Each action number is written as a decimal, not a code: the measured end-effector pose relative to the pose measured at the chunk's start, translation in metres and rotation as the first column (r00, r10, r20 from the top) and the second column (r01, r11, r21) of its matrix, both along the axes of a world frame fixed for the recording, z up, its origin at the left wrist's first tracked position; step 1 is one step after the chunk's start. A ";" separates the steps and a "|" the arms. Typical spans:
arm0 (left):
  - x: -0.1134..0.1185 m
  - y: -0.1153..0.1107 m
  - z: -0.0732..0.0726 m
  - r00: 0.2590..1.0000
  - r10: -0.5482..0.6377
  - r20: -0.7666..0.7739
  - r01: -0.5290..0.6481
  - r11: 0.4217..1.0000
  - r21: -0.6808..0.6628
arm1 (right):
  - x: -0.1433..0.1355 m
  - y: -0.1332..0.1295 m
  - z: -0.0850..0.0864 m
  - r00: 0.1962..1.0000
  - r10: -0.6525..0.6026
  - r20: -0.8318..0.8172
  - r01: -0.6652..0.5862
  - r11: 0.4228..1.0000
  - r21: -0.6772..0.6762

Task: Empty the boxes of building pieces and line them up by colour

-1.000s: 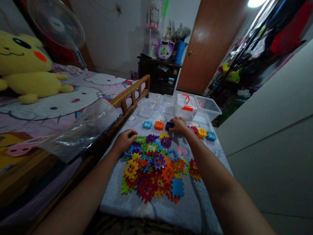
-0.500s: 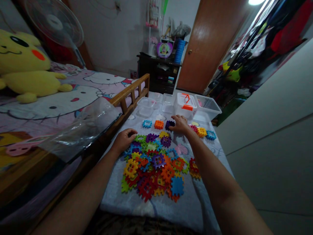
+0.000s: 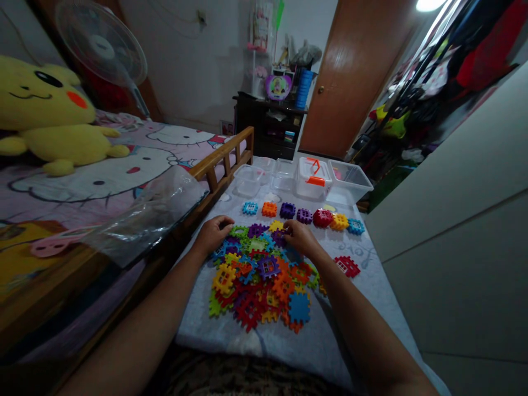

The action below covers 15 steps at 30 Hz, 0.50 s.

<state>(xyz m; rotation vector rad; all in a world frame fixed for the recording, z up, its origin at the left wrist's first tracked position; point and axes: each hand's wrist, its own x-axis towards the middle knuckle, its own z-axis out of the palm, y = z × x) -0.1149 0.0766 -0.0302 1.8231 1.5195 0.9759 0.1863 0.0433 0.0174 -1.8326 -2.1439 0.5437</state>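
Colourful notched plastic tiles lie in a loose pile on the cloth-covered table. My left hand rests at the pile's left rear edge beside a green tile, fingers curled; whether they hold anything is hidden. My right hand is at the pile's right rear, its fingertips closed on a purple tile. Behind the pile runs a row of small tile stacks: a light blue one, an orange one, purple ones, a red one, a yellow one and another blue one.
Clear plastic containers and a lidded box with an orange handle stand at the table's far end. Red tiles lie on the right. A wooden bed rail borders the left side, with a plastic bag over it.
My right hand has moved back from the row of stacks to the pile, uncovering the purple stacks and the red tiles at right. My left hand has hardly moved.
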 end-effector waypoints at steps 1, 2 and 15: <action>0.000 0.000 0.000 1.000 0.001 -0.002 -0.001 1.000 0.000 | 0.001 0.000 0.001 0.999 -0.018 -0.033 0.018 1.000 -0.007; 0.000 0.000 0.000 1.000 0.002 -0.003 -0.002 1.000 -0.001 | 0.003 -0.001 0.002 0.997 -0.030 -0.068 0.029 1.000 -0.008; 0.000 0.000 0.001 1.000 -0.027 0.002 0.027 1.000 0.006 | 0.054 -0.040 -0.008 0.983 0.009 0.182 -0.040 0.985 0.166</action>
